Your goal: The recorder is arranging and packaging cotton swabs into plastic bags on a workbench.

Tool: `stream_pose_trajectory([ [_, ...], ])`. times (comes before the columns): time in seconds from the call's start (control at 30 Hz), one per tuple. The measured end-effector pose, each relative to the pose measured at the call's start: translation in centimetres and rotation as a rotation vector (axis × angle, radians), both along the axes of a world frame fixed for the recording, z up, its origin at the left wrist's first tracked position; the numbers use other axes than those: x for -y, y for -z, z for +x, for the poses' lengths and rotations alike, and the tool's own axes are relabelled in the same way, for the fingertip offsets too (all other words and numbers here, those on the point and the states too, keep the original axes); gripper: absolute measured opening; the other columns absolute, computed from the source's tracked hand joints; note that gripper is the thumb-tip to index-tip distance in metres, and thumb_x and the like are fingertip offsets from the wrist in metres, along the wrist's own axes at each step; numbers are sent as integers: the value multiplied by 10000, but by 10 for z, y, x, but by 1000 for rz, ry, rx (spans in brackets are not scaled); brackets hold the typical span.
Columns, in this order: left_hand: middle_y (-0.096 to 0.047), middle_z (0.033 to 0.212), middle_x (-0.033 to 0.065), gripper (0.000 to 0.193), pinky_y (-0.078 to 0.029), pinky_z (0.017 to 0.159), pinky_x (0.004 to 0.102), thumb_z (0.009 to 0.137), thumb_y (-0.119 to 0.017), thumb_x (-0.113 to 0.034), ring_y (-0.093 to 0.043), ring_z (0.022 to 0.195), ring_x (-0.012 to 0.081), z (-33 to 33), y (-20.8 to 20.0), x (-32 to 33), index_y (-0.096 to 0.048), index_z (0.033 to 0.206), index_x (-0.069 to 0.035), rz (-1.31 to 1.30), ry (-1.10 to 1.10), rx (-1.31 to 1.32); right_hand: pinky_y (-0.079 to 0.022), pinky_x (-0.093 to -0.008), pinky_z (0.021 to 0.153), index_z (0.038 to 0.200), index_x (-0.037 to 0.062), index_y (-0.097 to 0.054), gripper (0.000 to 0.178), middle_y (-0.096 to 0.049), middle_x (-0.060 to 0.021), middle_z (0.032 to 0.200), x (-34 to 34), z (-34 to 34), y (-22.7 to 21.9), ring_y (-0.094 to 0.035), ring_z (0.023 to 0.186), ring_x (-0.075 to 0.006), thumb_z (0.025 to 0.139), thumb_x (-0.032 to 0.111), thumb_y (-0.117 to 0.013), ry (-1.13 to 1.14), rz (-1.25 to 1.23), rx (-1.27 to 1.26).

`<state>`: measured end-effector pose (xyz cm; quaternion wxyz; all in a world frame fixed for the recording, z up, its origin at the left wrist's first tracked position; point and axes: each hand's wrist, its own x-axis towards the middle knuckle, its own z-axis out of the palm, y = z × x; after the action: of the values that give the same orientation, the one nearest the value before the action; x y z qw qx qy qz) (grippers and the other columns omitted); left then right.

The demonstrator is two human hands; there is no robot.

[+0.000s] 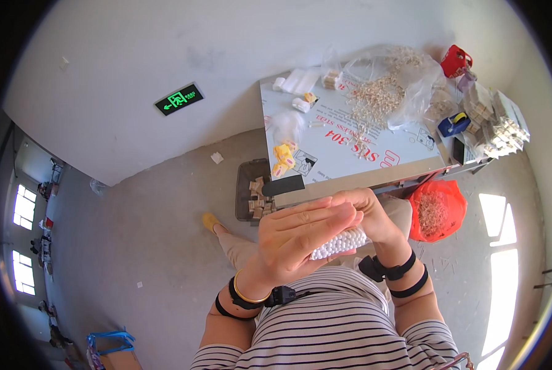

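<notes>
A thick bundle of cotton swabs (337, 245) is between my two hands in front of my striped shirt, its white tips packed close together and facing me. My left hand (294, 237) lies along one side, fingers stretched over the top and the bundle in its grasp. Against the other side cups my right hand (377, 216), its fingers partly hidden behind the left ones. Beyond the hands, loose cotton swabs (377, 98) are heaped on a metal-topped table (331, 142), beside a clear plastic bag (427, 86).
Yellow packets (283, 159) lie at the table's left. On its right are a blue tape dispenser (453, 125) and stacked swab packs (504, 132). A dark bin (244, 185) with small packs and a red bag (456, 213) of swabs stand on the floor.
</notes>
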<state>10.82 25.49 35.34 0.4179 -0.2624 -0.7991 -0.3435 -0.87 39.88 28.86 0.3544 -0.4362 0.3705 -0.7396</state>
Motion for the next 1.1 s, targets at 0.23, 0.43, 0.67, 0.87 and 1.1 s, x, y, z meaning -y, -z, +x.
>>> stream_pose_trajectory([
  [0.23, -736, 1133, 116, 670, -583, 929, 373, 671, -891, -130, -732, 1014, 244, 1, 2, 6, -608, 1262, 7, -15, -13, -3, -516, -272, 904, 1217, -14, -674, 297, -721, -40, 1088, 5, -1, 4, -640, 1003, -88, 939, 89, -705, -4, 17, -4],
  [0.43, -768, 982, 119, 707, -577, 912, 397, 755, -867, -223, -748, 973, 274, 2, 0, 10, -537, 1342, -8, -82, -78, -13, -525, -282, 900, 1200, -12, -681, 280, -727, -50, 1088, 9, -3, 7, -651, 1007, -99, 938, 82, -705, -23, 17, -3],
  [0.67, -766, 985, 130, 650, -577, 905, 394, 763, -868, -213, -748, 975, 268, 0, 0, 15, -567, 1301, -7, -102, -105, -31, -523, -288, 912, 1218, -15, -675, 300, -730, -54, 1092, 11, -4, 13, -656, 1013, -106, 928, 58, -709, -38, 65, 16],
  [0.87, -750, 1032, 170, 452, -573, 898, 379, 818, -818, -79, -744, 981, 283, 3, 10, 23, -624, 1213, 28, -6, -167, 97, -504, -282, 926, 1202, -10, -681, 277, -722, -49, 1102, 8, -9, 20, -637, 1019, -102, 933, 56, -702, 48, 86, 2],
  [1.1, -707, 1060, 74, 332, -525, 890, 262, 877, -760, -33, -666, 962, 107, -2, 64, 36, -648, 1183, 36, 839, -37, 563, -438, -284, 903, 1091, -16, -700, 191, -653, -62, 995, 15, -16, -2, -581, 960, -151, 933, 90, -696, 488, 116, -178],
])
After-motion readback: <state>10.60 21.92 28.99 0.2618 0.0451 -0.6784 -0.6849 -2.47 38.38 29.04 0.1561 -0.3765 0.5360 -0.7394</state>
